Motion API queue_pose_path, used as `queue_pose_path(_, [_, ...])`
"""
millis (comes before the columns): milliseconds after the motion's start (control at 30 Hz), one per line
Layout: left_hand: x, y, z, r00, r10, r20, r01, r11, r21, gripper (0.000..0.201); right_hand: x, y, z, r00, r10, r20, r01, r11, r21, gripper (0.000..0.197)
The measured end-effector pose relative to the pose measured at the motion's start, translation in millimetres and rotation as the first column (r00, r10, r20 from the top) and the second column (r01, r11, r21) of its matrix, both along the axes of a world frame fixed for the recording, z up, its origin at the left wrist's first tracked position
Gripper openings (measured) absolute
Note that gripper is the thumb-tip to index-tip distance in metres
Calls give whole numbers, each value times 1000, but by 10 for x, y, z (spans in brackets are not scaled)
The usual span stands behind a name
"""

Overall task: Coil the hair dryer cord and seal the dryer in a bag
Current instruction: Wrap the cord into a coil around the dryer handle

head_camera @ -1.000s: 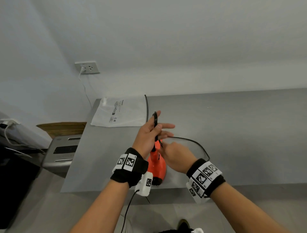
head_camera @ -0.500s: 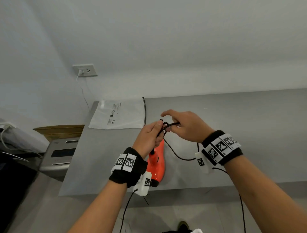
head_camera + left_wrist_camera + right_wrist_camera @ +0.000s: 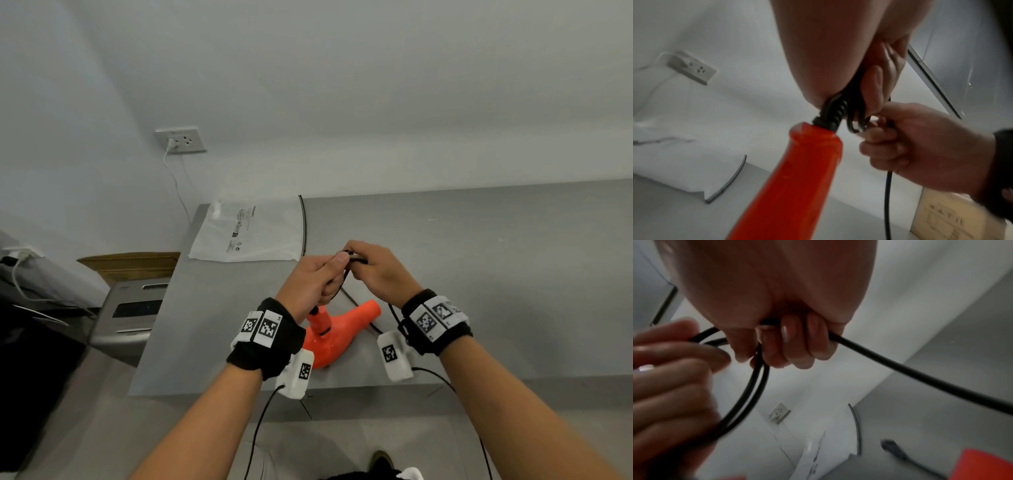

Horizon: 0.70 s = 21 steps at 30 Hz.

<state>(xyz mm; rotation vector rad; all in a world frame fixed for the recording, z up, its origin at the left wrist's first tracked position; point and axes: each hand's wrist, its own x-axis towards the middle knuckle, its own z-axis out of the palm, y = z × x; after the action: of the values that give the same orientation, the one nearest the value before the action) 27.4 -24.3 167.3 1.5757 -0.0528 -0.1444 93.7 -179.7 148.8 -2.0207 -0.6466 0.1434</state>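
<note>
Now both hands meet above grey table [image 3: 479, 274]. Left hand [image 3: 310, 286] curled round gathered loops of black cord [image 3: 754, 395] at top of dryer handle. Right hand [image 3: 380, 270] fisted round cord just beside it, loose length trailing down toward table. Orange hair dryer [image 3: 337, 334] below hands, handle raised, nozzle pointing right. Clear plastic bag [image 3: 246, 233] flat at far left table corner, well apart from dryer.

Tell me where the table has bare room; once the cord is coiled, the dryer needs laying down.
The table is bare right of the hands, out to the far edge. The bag covers the far left corner. Crowded: the near middle, with the hair dryer and loose cord.
</note>
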Motion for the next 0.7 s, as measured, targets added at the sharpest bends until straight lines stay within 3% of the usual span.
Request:
queue_pose_path(100, [19, -36, -58, 999, 49, 20, -47, 995, -90, 36, -196, 120, -307, 986, -167, -5, 167, 986, -22, 40])
queue_pose_path(167, [11, -63, -98, 996, 84, 28, -80, 987, -141, 23, -341, 183, -488, 987, -158, 12, 158, 979, -127, 31])
queue_pose_path(233, [15, -52, -139, 994, 105, 18, -100, 979, -178, 21, -463, 199, -585, 995, -84, 50, 95, 957, -275, 28])
queue_pose_path(300, [45, -1, -173, 992, 122, 27, -116, 980, -162, 26, -580, 164, -549, 996, 79, 47, -44, 858, -512, 25])
queue_pose_path(400, [62, 64, -170, 992, 115, 52, -115, 993, -9, 29, -681, 3, -296, 956, 287, 64, -182, 747, -640, 24])
queue_pose_path(467, [48, 76, -159, 995, 92, 45, -97, 989, 113, 30, -634, -98, -48, 909, 355, 220, -141, 755, -640, 21])
queue_pose_path(567, [31, 68, -107, 996, 47, 75, -67, 957, 283, 21, -437, -177, 278, 859, 294, 419, -55, 867, -495, 14])
queue_pose_path(700, [41, -32, -27, 1000, 7, 23, -12, 980, 197, 33, -192, -202, 411, 900, 100, 425, 89, 911, -402, 27])
